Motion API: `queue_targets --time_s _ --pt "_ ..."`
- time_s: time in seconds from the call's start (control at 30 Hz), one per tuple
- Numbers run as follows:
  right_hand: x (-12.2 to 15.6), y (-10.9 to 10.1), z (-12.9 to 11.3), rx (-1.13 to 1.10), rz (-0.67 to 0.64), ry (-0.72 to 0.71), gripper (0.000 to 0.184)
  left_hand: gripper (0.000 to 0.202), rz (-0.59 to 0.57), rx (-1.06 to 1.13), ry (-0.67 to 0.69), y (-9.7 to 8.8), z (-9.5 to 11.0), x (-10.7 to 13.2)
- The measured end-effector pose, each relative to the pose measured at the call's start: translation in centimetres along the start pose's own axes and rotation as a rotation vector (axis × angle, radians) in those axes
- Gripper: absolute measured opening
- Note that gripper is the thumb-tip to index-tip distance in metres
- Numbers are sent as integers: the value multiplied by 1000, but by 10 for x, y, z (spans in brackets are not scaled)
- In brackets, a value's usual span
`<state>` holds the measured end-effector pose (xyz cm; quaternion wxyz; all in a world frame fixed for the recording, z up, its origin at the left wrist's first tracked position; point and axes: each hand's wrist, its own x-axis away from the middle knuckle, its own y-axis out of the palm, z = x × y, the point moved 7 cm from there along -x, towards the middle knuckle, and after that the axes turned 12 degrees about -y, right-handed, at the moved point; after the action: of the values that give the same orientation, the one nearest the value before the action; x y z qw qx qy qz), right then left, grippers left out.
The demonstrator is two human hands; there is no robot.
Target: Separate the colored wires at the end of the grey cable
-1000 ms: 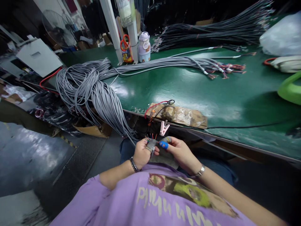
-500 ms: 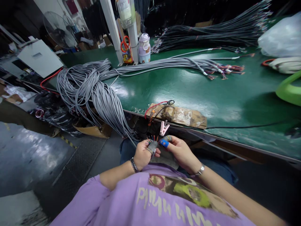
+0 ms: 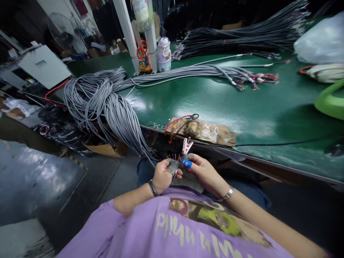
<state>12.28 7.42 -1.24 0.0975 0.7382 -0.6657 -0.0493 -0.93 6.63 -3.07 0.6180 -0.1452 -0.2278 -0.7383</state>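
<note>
Below the bench edge, my left hand (image 3: 163, 176) is closed round the end of a grey cable, with its thin coloured wires (image 3: 173, 157) fanned out above the thumb. Grey wrapping covers that thumb. Close against it on the right, my right hand (image 3: 200, 170) pinches at the wires between thumb and index finger; the thumb has blue tape and the index finger grey tape. Exactly which wire it grips is hidden by the fingers. Just above the hands, a pink clothespin (image 3: 187, 146) sticks out from the bench edge by a worn wooden board (image 3: 212, 133).
A large bundle of grey cables (image 3: 107, 96) hangs over the bench's left edge. Dark cables (image 3: 242, 39) lie at the back of the green bench (image 3: 166, 98). A bottle (image 3: 164, 55) and orange-handled scissors (image 3: 142, 50) stand by a post. A plastic bag (image 3: 319, 41) lies right.
Both hands stay nearly in place, still together at the cable end. The fanned wires and my right fingers have shifted only slightly. The view has moved a little.
</note>
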Motion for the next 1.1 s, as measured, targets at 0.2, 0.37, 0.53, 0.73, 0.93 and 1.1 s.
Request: queue_targets --time_s 0.2,0.37,0.53,0.73,0.93,1.1 --pt "1 -3 2 44 23 10 37 49 1 -15 7 1 3 -1" --pt "0 -9 7 -47 49 39 34 52 -29 5 -15 0 3 -1" --pt "-3 -3 -1 -154 9 46 38 55 -124 -92 -34 9 3 2" --pt "-3 0 -1 -136 63 46 42 52 -146 -142 -32 13 1 2" --pt "-2 -7 0 -71 106 64 41 54 -98 -135 -32 9 0 1" --pt "-1 -8 3 -70 134 44 40 52 -70 -136 -18 6 0 1"
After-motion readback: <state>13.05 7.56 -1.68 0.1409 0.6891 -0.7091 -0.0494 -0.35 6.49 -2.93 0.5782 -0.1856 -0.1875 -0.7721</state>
